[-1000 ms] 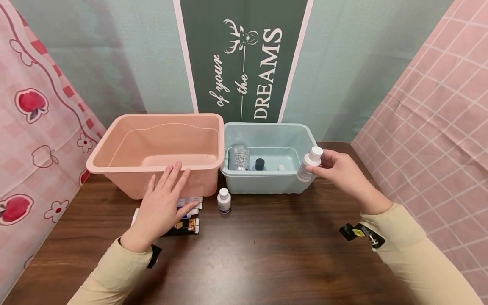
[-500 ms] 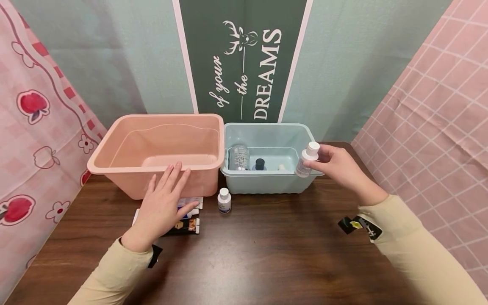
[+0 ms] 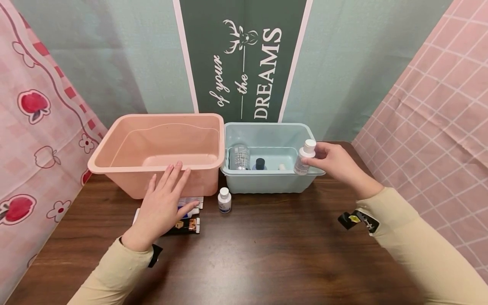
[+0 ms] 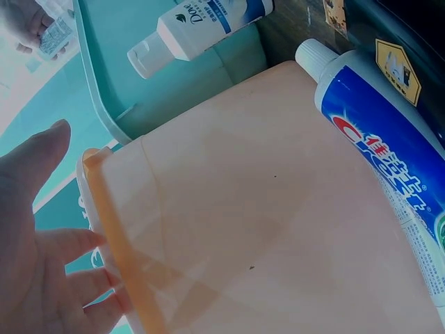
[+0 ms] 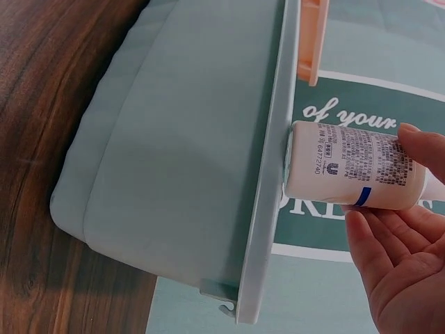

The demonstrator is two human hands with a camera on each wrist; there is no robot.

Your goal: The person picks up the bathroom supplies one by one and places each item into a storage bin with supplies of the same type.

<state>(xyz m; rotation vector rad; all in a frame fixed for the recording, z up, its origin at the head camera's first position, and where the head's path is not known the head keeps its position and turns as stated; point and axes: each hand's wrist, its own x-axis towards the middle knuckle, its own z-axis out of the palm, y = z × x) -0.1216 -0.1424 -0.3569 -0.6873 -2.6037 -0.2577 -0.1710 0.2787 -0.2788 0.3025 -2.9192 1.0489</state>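
In the head view my right hand [image 3: 339, 164] pinches a small white-capped bottle [image 3: 304, 159] at the front right rim of the blue bin [image 3: 267, 183]. The right wrist view shows the bottle's printed back label [image 5: 354, 163], with thumb and fingers on its two sides. My left hand [image 3: 162, 203] lies with straight, spread fingers against the front rim of the pink bin [image 3: 156, 170]. Below that hand, partly hidden, are tubes: a blue and white toothpaste tube [image 4: 386, 142] and a black tube [image 3: 187, 225]. A second white bottle [image 3: 224, 201] stands upright in front of the bins.
Inside the blue bin lie a clear bottle [image 3: 239, 157], a dark-capped bottle [image 3: 260, 164] and a small white cap [image 3: 282, 167]. The two bins stand side by side on the dark wooden table [image 3: 259, 254]. A printed curtain [image 3: 335, 63] hangs behind them.
My right hand has moved slightly up and left with the bottle, which now overlaps the blue bin's front rim more. The left hand has stayed in place.
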